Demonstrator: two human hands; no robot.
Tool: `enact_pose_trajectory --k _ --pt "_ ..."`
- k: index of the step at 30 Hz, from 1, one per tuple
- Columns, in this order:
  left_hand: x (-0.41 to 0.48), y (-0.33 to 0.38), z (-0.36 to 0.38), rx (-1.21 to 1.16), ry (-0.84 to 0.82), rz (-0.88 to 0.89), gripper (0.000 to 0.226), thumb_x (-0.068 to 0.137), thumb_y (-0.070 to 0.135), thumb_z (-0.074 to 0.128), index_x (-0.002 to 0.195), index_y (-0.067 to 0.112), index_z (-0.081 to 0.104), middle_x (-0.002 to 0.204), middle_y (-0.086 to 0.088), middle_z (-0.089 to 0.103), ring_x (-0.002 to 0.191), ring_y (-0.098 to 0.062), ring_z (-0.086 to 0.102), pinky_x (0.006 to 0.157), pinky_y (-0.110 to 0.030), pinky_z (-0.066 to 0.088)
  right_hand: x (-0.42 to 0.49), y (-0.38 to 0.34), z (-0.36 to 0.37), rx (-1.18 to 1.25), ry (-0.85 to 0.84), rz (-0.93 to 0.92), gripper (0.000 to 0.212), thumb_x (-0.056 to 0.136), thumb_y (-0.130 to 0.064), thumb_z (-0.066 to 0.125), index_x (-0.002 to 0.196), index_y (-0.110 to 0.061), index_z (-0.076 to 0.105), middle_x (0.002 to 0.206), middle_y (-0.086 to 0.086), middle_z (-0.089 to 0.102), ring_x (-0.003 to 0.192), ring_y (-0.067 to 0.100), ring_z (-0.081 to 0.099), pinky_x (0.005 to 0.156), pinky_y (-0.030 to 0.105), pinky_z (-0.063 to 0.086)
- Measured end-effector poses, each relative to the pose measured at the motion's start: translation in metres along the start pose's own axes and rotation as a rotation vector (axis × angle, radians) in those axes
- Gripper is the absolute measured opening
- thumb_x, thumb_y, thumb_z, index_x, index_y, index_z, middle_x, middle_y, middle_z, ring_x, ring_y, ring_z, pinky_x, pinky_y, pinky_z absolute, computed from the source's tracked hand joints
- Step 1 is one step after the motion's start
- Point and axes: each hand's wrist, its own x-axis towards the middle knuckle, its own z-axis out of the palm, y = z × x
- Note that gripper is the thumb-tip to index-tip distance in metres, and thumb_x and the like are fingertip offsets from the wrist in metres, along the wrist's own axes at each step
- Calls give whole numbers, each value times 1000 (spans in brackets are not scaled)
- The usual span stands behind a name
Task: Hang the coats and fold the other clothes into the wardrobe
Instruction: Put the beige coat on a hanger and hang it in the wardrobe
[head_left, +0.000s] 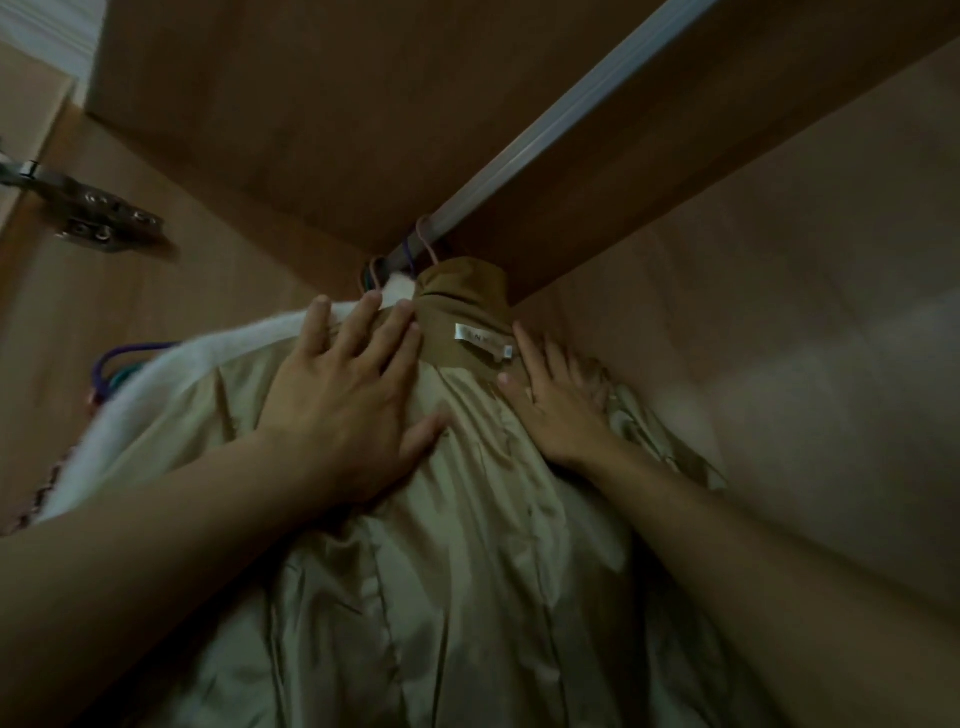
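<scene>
Pressing both hands flat on the tan coat (467, 545) that hangs in the middle of the frame, under the rail (545, 135).

A small white label (480, 338) sits inside the collar (462, 291), just right of center; its pale letters are too blurred to read. Your left hand (343, 395) lies on the shiny lining left of the collar, fingers straight and spread wide, tips reaching the collar's edge and the white fluffy garment (130, 405) beside it. Your right hand (553, 405) lies flat on the coat's other shoulder, fingers straight and fairly close, index finger running up just beside the label. Neither hand grips anything. A pink hanger hook (427, 239) loops over the rail above the collar. A purple hanger (119, 358) shows at mid left, a metal hinge (88, 208) at upper left.
</scene>
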Motion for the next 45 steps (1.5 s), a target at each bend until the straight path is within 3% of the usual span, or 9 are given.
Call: enact_pose_trajectory --k 6,12,19,24,27,29,32,36,45 --pt "0 -11 22 100 -72 23 97 80 77 -8 156 16 -6 164 -8 -13 150 -30 -14 118 -58 0 3 -22 24 208 -280 92 68 93 -71 26 148 -53 -10 165 0 -12 152 27 -2 120 54 6" --pt "-24 -6 16 18 -86 29 95 81 80 0 156 21 -5 164 -7 -11 149 -26 -18 117 -57 -12 -32 -30 18 207 -208 114 69 96 -68 20 150 -44 -15 164 0 -15 151 20 -13 121 51 0" --pt "-145 33 -21 -191 -235 60 97 71 89 -2 153 38 2 165 -2 -7 149 -27 -18 114 -63 -14 -171 -12 30 109 -254 183 59 100 -56 21 150 -49 -11 164 -4 -16 151 21 -11 121 51 -2" --pt "-238 56 -35 -140 -290 186 94 78 86 14 154 32 25 164 -8 9 151 -33 -6 114 -66 -1 -294 -8 51 92 -399 207 84 76 -85 2 150 -48 -12 163 -5 -18 149 15 -20 120 50 -9" --pt "-260 53 -29 -65 -349 194 93 79 82 6 157 31 4 164 -8 -13 147 -32 -23 114 -65 -7 -334 -10 50 102 -477 275 80 83 -81 16 151 -48 -11 163 -6 -19 149 16 -19 120 50 -7" --pt "-261 54 -30 -64 -336 163 91 79 81 5 156 32 1 164 -7 -14 147 -30 -25 114 -64 -9 -348 -12 42 136 -511 299 76 89 -77 22 150 -48 -12 163 -9 -16 150 18 -15 121 50 -4" --pt "-260 60 -43 -97 -344 134 92 80 82 12 156 30 15 165 -7 3 150 -29 -13 115 -64 -6 -355 -17 27 179 -498 314 75 92 -73 23 153 -42 -7 164 -9 -9 151 17 -8 121 44 1" --pt "-264 64 -59 -142 -299 120 93 78 81 15 155 28 21 165 -7 7 151 -29 -11 115 -63 -5 -356 -27 4 196 -430 295 73 95 -67 26 155 -33 3 164 -8 3 150 12 1 120 35 5" --pt "-288 52 -73 -301 -198 114 92 80 81 19 155 28 23 164 -6 12 152 -28 -5 117 -61 -5 -370 -69 -44 64 -334 270 71 95 -67 25 155 -31 10 164 -3 11 150 13 7 123 39 11"
